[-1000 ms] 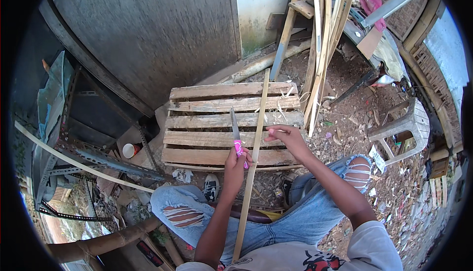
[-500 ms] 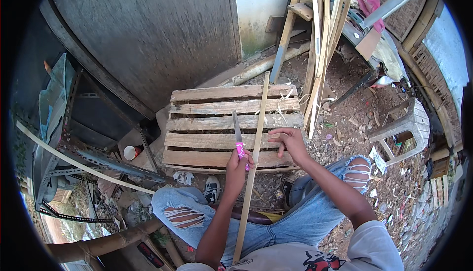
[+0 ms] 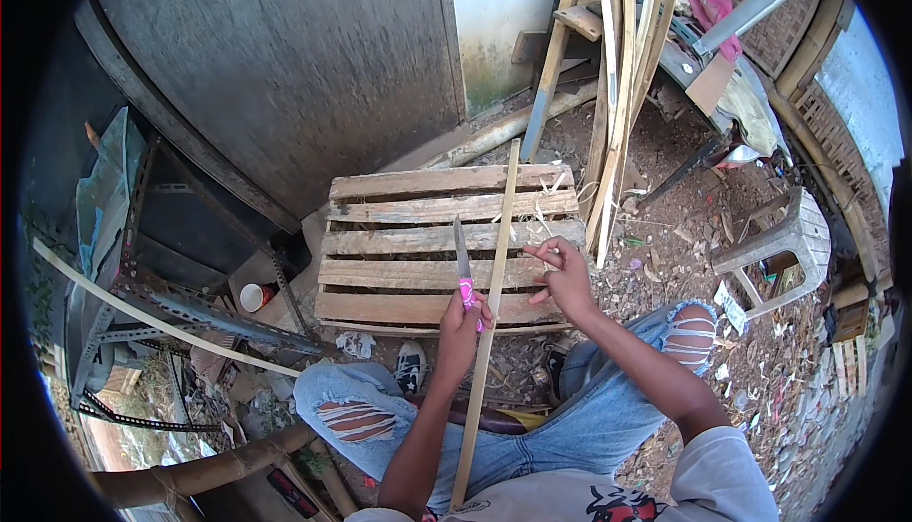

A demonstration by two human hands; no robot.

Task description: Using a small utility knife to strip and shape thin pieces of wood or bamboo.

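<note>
My left hand (image 3: 463, 328) is closed around the pink patterned handle of a knife (image 3: 463, 254), its blade pointing away from me over the slats. Just right of that hand, a long thin bamboo strip (image 3: 498, 280) slants from my lap across a low slatted wooden bench (image 3: 404, 239). The left fingertips lie against the strip; whether they also grip it I cannot tell. My right hand (image 3: 565, 282) hovers to the right of the strip, apart from it, fingers spread and holding nothing. Pale shavings (image 3: 541, 210) lie on the bench's far right part.
Tall bamboo strips (image 3: 617, 94) lean beside a wooden ladder (image 3: 553, 66) at the far right. A grey plastic stool (image 3: 803, 237) stands on the littered ground to the right. A metal frame (image 3: 218, 321), another strip (image 3: 161, 308) and a paper cup (image 3: 254, 296) are at left.
My right hand has moved slightly down and its fingers have curled a little. The knife has shifted slightly to the right; the bamboo strip has barely moved.
</note>
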